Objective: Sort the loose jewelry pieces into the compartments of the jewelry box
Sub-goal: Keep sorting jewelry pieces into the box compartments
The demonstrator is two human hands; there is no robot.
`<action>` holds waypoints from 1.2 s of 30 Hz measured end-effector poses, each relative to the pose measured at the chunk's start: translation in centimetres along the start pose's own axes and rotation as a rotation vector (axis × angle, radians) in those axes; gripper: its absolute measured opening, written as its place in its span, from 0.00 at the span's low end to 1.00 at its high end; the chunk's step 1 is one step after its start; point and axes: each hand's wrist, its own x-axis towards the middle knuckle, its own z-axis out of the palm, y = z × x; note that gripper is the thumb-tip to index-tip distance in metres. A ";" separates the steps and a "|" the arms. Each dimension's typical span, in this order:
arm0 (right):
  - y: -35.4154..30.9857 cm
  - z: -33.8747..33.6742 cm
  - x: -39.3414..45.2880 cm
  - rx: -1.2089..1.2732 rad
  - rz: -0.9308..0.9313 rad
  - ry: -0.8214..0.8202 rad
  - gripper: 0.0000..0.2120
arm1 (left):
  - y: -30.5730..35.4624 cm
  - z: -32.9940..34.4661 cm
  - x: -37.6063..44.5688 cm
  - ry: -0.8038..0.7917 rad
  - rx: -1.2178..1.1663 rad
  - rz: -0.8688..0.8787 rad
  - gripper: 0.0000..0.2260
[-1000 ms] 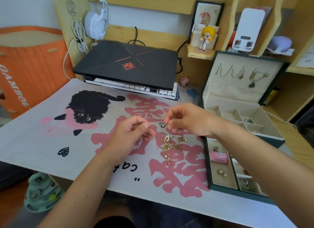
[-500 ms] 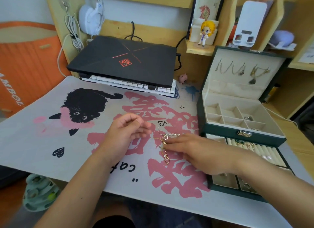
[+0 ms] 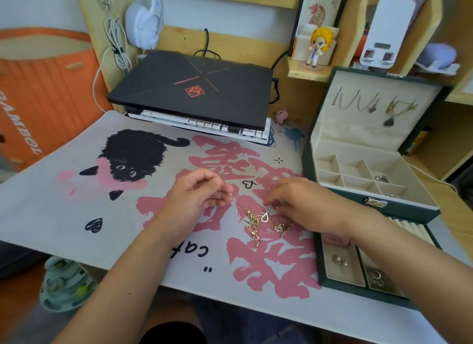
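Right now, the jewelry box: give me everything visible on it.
The jewelry box is dark green outside, cream-lined inside. It sits on the desk's right, lid raised, necklaces hanging inside the lid. Its top tray is split into small compartments. A lower drawer is pulled out, with ring rolls, rings and a small pink item. The right forearm crosses over the drawer.

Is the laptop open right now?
No, the black laptop is closed flat, lying on top of the white keyboard.
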 end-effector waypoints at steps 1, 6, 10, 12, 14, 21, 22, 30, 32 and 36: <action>0.0 0.1 0.4 -0.006 -0.005 -0.003 0.13 | 0.0 0.1 0.0 -0.003 0.003 -0.002 0.10; -0.3 0.0 2.8 -0.019 -0.049 -0.017 0.04 | 0.1 0.1 0.0 -0.001 0.014 -0.004 0.10; 0.6 0.1 4.4 -0.078 0.078 -0.019 0.07 | 0.1 0.0 -0.1 0.000 -0.003 -0.007 0.10; 0.9 0.3 4.9 -0.116 0.149 0.009 0.08 | 0.2 0.1 -0.1 0.000 -0.011 -0.007 0.11; 0.9 0.2 5.1 -0.154 0.211 0.034 0.07 | 0.2 0.1 -0.1 -0.003 -0.008 -0.006 0.11; -1.2 -1.6 3.0 0.111 0.153 -0.057 0.00 | 0.1 0.0 0.0 -0.004 0.010 -0.008 0.12; -1.8 -1.6 2.7 0.118 0.123 -0.122 0.02 | 0.1 0.1 0.0 -0.005 0.014 -0.007 0.11; -2.9 -0.4 4.2 0.018 0.146 -0.189 0.09 | 0.0 0.0 -0.1 0.011 0.030 0.001 0.10; -2.7 -0.4 4.4 0.010 0.153 -0.210 0.10 | 0.0 0.0 -0.1 0.005 0.027 0.002 0.10; -2.5 -0.2 4.8 -0.001 0.157 -0.209 0.08 | 0.1 0.0 -0.1 0.005 0.022 -0.005 0.09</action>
